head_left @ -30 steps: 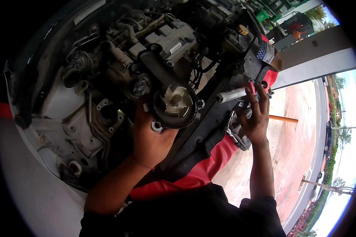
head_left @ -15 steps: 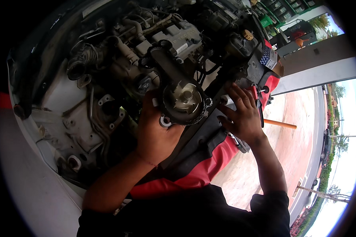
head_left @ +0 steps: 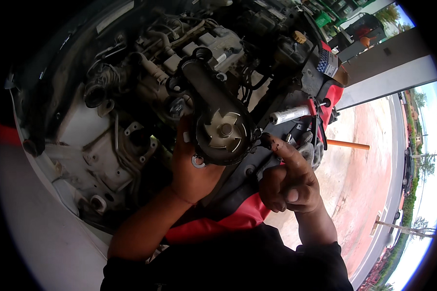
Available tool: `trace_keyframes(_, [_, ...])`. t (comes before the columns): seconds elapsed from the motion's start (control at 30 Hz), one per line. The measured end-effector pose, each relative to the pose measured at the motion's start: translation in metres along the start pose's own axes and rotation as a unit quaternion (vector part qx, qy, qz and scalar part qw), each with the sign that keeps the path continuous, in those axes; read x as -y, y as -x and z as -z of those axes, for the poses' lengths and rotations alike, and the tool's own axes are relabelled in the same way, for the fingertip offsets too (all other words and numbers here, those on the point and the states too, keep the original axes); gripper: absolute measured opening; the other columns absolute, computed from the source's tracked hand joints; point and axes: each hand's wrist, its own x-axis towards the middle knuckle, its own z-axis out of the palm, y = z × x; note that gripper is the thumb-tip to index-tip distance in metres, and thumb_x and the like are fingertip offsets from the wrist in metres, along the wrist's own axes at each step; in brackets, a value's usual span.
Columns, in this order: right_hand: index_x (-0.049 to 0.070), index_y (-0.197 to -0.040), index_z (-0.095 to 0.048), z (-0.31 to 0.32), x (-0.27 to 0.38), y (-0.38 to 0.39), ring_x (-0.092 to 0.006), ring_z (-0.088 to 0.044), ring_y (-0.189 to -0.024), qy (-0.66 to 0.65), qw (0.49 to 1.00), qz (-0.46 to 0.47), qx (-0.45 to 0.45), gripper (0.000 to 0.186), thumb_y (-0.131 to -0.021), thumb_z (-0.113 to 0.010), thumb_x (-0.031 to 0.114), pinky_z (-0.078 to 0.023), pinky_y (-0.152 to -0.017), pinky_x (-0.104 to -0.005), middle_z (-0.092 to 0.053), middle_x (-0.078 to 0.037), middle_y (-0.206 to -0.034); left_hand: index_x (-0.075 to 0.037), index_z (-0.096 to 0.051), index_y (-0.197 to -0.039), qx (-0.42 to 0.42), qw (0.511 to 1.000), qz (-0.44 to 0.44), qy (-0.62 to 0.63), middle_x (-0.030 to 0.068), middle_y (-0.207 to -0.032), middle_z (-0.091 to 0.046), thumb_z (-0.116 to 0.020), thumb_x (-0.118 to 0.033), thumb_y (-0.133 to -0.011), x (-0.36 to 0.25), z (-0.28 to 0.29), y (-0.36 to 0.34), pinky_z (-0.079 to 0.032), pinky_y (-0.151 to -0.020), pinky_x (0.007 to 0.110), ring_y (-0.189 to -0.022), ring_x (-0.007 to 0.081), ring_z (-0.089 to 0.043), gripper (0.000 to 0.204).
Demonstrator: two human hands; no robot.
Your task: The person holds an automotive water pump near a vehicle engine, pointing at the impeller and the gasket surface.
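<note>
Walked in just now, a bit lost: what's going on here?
Over an open engine bay, a person's left hand grips a dark metal part, its finned wheel facing the camera. The right hand is empty, one of its fingers extended toward the part's edge, dark-smeared at the tip. A red cartridge gun lies beyond that hand.

Left hand grips pump housing; right hand beside, index extended.

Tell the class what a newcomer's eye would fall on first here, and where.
Probably the dark metal housing with its pale bladed wheel, held mid-picture by the left hand over the open engine bay. Just right, the right hand extends one of its fingers, black-smeared at the tip. Above that hand lies a white cylindrical tube with a red holder.
</note>
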Motion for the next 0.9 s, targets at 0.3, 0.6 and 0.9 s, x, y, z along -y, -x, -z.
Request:
trace_keyframes(0.3, [0.002,-0.165,-0.021,-0.001,0.001,-0.001,-0.0134,-0.054,-0.063,0.086,0.996,-0.021,-0.025,0.089,-0.09,-0.068,-0.002,-0.044,-0.064,-0.0253,-0.056,-0.006,-0.074,-0.002,-0.062,-0.13,0.0,0.999,-0.004,0.034,0.0161,-0.13,-0.056,-0.085,0.002,-0.074,0.005,-0.003,0.004,-0.053,-0.096,0.041,-0.117,0.0338,-0.062,0.061])
trace_keyframes(0.6, [-0.004,-0.156,-0.039,-0.003,-0.004,-0.005,-0.016,-0.06,-0.061,0.564,0.819,0.107,0.008,0.08,-0.083,-0.07,-0.009,-0.047,-0.059,-0.0285,-0.06,-0.006,-0.076,-0.005,-0.064,-0.129,-0.024,0.999,-0.005,0.036,0.0152,-0.132,-0.056,-0.086,0.003,-0.073,0.0,-0.007,0.002,-0.053,-0.096,0.04,-0.118,0.0338,-0.062,0.061])
trace_keyframes(0.9, [-0.004,-0.149,-0.049,-0.001,-0.003,-0.005,-0.0209,-0.066,-0.062,0.557,0.82,0.132,-0.014,0.071,-0.082,-0.071,-0.01,-0.051,-0.057,-0.031,-0.065,-0.01,-0.078,-0.004,-0.059,-0.135,-0.023,0.998,0.006,0.05,0.0166,-0.134,-0.054,-0.085,0.003,-0.074,0.0,-0.006,0.004,-0.053,-0.097,0.041,-0.12,0.0336,-0.062,0.066])
